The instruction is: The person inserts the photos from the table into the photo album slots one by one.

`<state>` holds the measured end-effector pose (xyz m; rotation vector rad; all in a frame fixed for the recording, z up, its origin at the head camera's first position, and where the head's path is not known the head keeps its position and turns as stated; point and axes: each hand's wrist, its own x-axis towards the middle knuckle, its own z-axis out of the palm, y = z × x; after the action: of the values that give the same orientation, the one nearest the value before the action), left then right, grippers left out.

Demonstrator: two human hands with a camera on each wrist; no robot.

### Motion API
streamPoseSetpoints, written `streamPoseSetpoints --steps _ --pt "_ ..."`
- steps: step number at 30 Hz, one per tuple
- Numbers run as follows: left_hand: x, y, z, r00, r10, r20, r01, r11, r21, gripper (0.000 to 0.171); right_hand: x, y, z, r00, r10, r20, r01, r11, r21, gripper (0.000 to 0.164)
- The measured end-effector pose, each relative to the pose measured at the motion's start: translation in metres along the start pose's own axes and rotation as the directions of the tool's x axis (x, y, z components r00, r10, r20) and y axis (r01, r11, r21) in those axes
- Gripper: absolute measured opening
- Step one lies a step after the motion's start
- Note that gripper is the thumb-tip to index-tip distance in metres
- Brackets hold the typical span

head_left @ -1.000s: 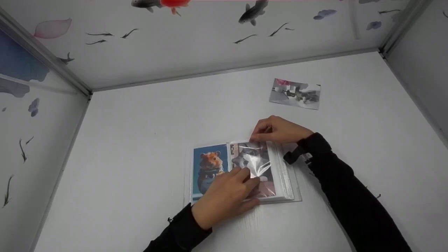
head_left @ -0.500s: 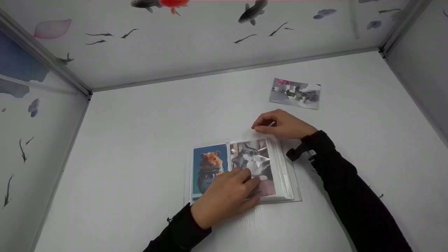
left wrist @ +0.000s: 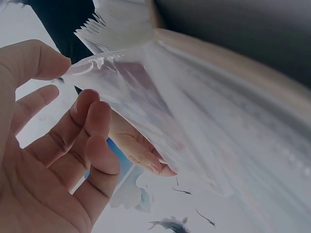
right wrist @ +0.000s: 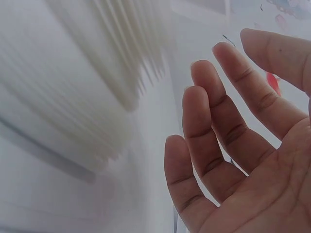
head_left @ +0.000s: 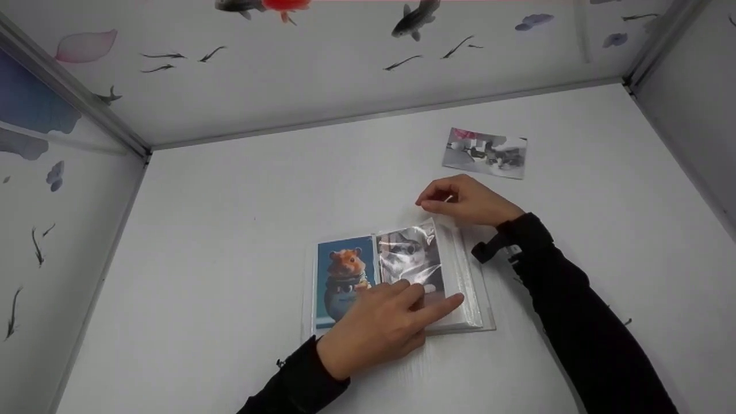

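An open photo album (head_left: 470, 287) with clear sleeves lies on the table. Its left page shows a hamster picture (head_left: 347, 267), its right one a cat photo (head_left: 408, 247) under glossy film. Across the album's lower middle lies my left hand (head_left: 382, 322), index finger stretched to the right over the sleeve. In the left wrist view, the thumb (left wrist: 51, 60) is right at the edge of a raised plastic sleeve (left wrist: 141, 92), with the other fingers loosely bent below. My right hand (head_left: 468, 201) hovers just beyond the album's top edge, holding nothing, its fingers (right wrist: 197, 116) relaxed near the page edges.
A loose photo (head_left: 486, 153) of cats lies on the white table (head_left: 230, 230), farther back than my right hand. White panels (head_left: 322, 69) printed with fish and petals stand at the back and left. A plain panel (head_left: 690, 98) borders the right.
My right hand has let go of the sleeve's top edge and moved up and slightly right. The cat page's upper corner has risen. My left index finger has stretched out to the right.
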<state>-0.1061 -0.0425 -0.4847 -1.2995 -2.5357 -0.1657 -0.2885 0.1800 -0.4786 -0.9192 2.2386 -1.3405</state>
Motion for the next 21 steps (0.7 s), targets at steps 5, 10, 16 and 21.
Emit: streamPoseSetpoints --steps 5,10,16,21 --pt "0.000 0.001 0.000 1.000 0.016 0.025 -0.016 1.000 0.008 0.054 -0.001 -0.005 -0.001 1.000 -0.011 -0.004 0.011 1.000 -0.005 0.019" --pt "0.002 0.001 -0.001 1.000 0.015 0.004 -0.015 1.000 -0.024 0.041 -0.001 -0.001 0.000 1.000 -0.006 -0.003 0.006 1.000 0.009 0.019" --pt "0.003 -0.002 -0.005 0.999 0.007 -0.051 -0.011 0.997 -0.081 0.021 -0.002 0.000 0.000 0.999 -0.035 -0.006 0.035 0.999 0.000 0.018" --pt "0.002 -0.003 -0.011 0.990 -0.079 -0.120 0.060 0.987 -0.150 0.017 0.005 0.023 0.001 0.999 -0.031 -0.011 0.031 0.999 -0.021 0.021"
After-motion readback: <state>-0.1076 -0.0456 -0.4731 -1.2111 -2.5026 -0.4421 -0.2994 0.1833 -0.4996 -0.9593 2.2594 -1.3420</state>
